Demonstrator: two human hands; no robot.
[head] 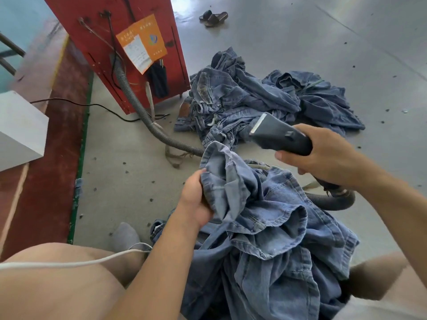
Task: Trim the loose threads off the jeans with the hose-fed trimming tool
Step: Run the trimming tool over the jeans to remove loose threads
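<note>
Seen from a head-worn camera, a person's two forearms are bare, with no sleeves, gloves, watch or rings visible on the left hand (196, 199) or right hand (328, 155). Both knees and thighs are bare too. One foot wears a grey sock (124, 236). A thin white cable (69, 264) runs across the left thigh.

Faded blue denim jeans (265, 215), soft and rumpled, fill the lap; at one o'clock, the trimming tool (280, 135) shows matt dark plastic. A ribbed grey plastic hose (143, 112) crosses the glossy, smooth grey floor (300, 31) toward a red painted metal cabinet (97, 31) at eleven o'clock.
</note>
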